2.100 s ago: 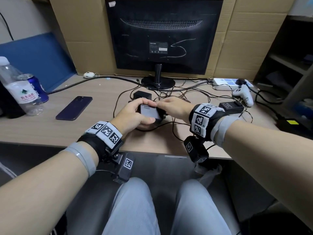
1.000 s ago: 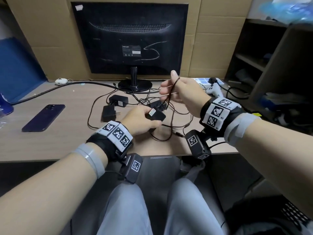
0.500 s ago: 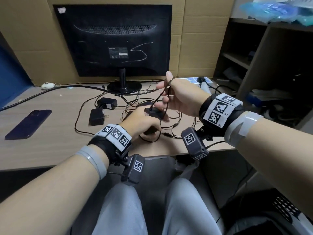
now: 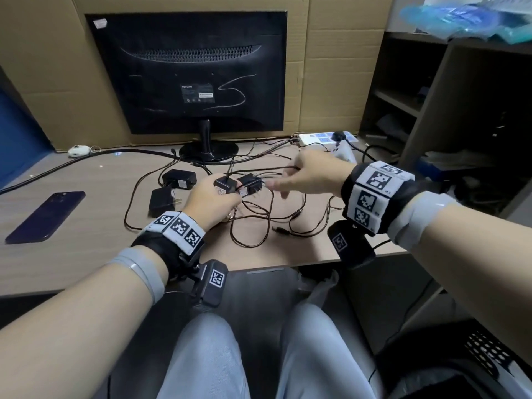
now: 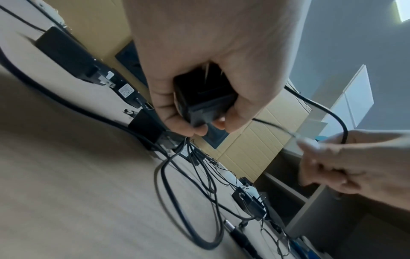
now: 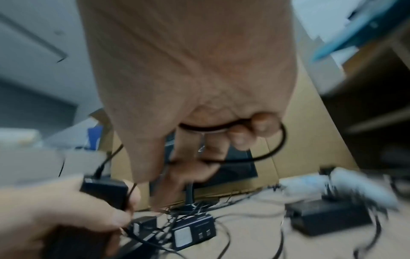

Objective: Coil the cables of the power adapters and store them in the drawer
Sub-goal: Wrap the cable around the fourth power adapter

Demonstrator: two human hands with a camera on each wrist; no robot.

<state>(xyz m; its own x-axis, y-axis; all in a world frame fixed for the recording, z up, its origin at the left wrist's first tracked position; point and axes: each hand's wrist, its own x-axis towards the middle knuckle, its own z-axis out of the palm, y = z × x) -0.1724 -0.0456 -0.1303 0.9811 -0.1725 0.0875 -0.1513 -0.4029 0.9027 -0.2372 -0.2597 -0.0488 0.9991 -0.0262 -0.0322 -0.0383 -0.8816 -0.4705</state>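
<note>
Gripping a black adapter (image 4: 225, 184), the left hand (image 4: 211, 200) is hovering just above the desk (image 4: 86, 254) in front of the monitor (image 4: 198, 73). In the left wrist view the fingers (image 5: 168, 112) are curling round the adapter's body from below, thumb pressing the other side, so the block is sitting deep in the fist with only its front end poking out.

Right hand (image 4: 309, 175) is sitting just right of the left, holding that adapter's cable (image 4: 276, 169). The right wrist view is showing the cable looping across the palm, curled fingertips (image 6: 261, 122) closing over it; thumb and forefinger are blurred, so exact pinch point is unclear. The cable is running taut-ish from the adapter's top to the right hand, staying above the desk.

A second adapter (image 4: 250, 183) is lying on the desk touching or just beside the held one, right under the gap between the hands. Two more adapters (image 4: 179, 178) (image 4: 161, 201) are lying to the left of the left hand. Loose cable tangle (image 4: 259, 220) is sprawling on the desk below both hands.

Phone (image 4: 46, 216) is lying well apart on the left. Power strip (image 4: 325, 138) is sitting behind the right hand.
</note>
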